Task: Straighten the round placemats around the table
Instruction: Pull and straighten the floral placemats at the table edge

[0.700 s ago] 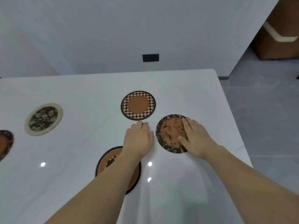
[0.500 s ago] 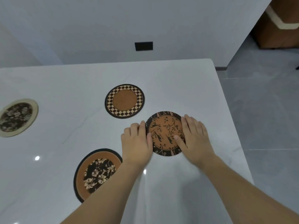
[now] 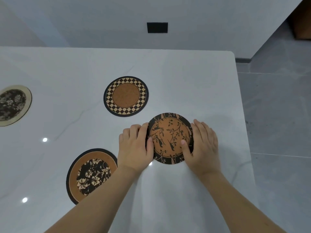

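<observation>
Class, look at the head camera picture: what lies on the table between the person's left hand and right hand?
In the head view, the branch-pattern placemat lies between the left hand and right hand, which touch its opposite edges.

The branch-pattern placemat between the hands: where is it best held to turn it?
At its rim, from opposite sides. The branch-pattern placemat lies flat on the table, too thin to pinch, so the left hand and right hand bracketing it suit.
</observation>
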